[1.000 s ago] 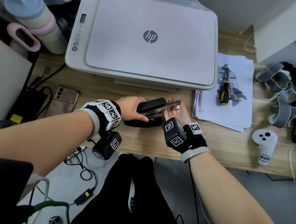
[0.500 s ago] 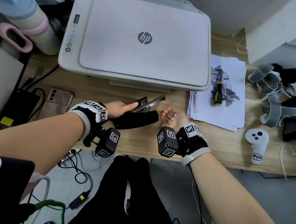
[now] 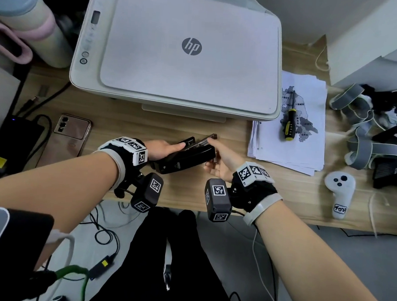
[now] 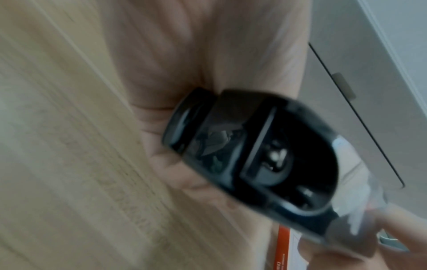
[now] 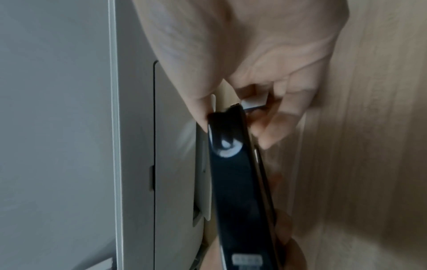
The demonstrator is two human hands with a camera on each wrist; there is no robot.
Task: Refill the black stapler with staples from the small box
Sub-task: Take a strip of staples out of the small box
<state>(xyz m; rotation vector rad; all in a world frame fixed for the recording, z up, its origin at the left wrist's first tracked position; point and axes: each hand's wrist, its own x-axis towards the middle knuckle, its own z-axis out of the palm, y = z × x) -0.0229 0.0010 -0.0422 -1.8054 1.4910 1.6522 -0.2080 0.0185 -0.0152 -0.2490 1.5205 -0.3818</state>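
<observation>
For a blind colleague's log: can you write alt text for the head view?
Two hands hold a black stapler open above a wooden desk: the left hand grips its rear, the right hand its front. A white printer sits behind.

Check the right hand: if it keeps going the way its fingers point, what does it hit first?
Probably the black stapler; the right hand already touches its front end. Beyond lies the white HP printer, though depth is unclear.

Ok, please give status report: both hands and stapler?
Left hand grips black stapler, rear end. Right hand at its front, pinching a staple strip. Stapler open. Nothing blocking.
</observation>
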